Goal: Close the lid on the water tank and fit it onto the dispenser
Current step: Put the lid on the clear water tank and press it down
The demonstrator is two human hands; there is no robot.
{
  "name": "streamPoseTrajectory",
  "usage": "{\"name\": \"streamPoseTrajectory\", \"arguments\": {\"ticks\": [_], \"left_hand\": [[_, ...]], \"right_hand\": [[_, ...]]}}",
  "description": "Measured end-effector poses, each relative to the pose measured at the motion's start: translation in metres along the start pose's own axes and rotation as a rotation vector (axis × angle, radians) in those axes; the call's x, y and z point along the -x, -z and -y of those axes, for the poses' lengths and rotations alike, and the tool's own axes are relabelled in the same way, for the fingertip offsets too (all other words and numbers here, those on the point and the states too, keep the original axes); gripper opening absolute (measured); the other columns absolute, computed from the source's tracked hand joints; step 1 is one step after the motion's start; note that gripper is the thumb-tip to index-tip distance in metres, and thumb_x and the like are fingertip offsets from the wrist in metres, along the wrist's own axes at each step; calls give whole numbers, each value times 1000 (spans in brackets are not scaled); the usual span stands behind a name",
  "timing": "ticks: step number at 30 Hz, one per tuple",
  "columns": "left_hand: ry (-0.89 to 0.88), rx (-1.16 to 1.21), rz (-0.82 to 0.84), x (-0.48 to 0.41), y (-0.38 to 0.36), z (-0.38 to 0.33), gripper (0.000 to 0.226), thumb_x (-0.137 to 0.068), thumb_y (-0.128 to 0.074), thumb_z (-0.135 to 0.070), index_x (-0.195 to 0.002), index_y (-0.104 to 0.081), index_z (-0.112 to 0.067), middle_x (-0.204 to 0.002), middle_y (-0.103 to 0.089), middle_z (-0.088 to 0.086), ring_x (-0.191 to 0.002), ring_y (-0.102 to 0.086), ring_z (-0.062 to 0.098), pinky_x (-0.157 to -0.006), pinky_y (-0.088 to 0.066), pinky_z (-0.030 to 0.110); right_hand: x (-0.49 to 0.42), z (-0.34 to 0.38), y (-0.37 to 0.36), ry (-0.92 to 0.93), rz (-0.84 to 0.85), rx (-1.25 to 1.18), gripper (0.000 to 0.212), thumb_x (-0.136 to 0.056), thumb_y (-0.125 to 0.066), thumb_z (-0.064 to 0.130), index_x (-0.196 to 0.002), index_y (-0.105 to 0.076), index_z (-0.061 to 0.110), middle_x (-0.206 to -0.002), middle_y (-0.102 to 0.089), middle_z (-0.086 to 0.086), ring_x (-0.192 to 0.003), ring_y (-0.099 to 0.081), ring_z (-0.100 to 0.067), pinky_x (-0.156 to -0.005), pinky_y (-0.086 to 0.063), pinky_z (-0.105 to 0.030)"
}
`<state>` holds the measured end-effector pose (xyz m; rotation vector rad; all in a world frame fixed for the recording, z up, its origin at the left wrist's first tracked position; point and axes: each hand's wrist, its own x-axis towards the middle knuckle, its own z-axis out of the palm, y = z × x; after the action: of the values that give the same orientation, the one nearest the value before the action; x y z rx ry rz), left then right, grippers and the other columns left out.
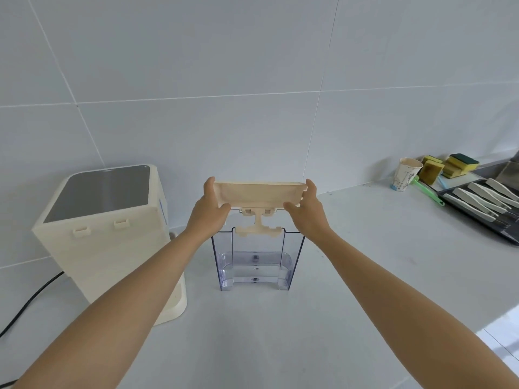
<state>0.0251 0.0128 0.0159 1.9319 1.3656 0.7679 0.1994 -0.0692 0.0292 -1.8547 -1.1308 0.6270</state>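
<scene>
A clear plastic water tank (255,262) stands upright on the white counter, a little water in its bottom. Its cream lid (258,193) is raised and tilted back above the tank, still joined to the tank's near rim by a cream hinge piece (257,224). My left hand (209,213) grips the lid's left end and my right hand (304,209) grips its right end. The cream dispenser (106,234) with a dark glossy top stands to the left of the tank, two small clips on its near face.
A black power cord (31,300) runs from the dispenser to the left edge. At the far right stand a paper cup (405,174), several yellow-green sponges (449,165), a green-handled brush (428,190) and a dark tray (477,217) of white-handled tools. A tiled wall rises behind.
</scene>
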Motion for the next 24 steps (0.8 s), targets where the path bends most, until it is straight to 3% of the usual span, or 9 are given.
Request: {"name": "streamPoseTrajectory", "arguments": {"ticks": [2,7,11,19,21,24], "left_hand": [[-15,13,-11,7,-2,2,63,-89,-45,-11,-141,-9,-16,-136,-45,20,-117,-49,37,-91,-41,39],[-9,71,-51,22,-9,10,54,-87,-43,-2,-136,-23,-9,-139,-41,17,-129,-39,29,-98,-34,33],[-1,61,-113,33,-13,15,51,-86,-44,-1,-134,-31,-9,-139,-44,15,-128,-39,27,-99,-32,30],[-35,37,-91,51,-20,29,57,-84,-46,-2,-138,-32,-14,-147,-37,5,-135,-33,22,-105,-26,26],[-30,36,-82,54,-22,32,58,-83,-46,-2,-139,-31,-13,-148,-36,5,-135,-32,21,-103,-26,24],[-22,30,-52,56,-25,35,60,-84,-46,-1,-140,-27,-13,-151,-30,5,-138,-27,20,-103,-24,23]], "right_hand": [[6,-4,-3,18,-11,-4,74,-89,-47,15,-146,-1,12,-150,-29,-13,-135,-33,-30,-105,-36,-40],[22,-17,-5,27,-23,5,65,-88,-46,13,-145,-13,14,-148,-32,-11,-133,-34,-25,-100,-34,-32],[34,-25,-8,31,-36,21,60,-88,-46,11,-143,-21,12,-150,-31,-9,-136,-31,-21,-105,-31,-31],[48,-39,-14,46,-8,134,62,-88,-45,9,-144,-18,11,-151,-28,-7,-129,-39,-25,-91,-32,-24],[49,-42,-16,42,7,180,63,-89,-45,10,-145,-16,11,-152,-26,-7,-116,-47,-26,-85,-35,-26],[50,-49,-20,47,29,223,67,-88,-46,11,-146,-12,14,-149,-30,-7,-80,-49,-24,-72,-38,-29]]}}
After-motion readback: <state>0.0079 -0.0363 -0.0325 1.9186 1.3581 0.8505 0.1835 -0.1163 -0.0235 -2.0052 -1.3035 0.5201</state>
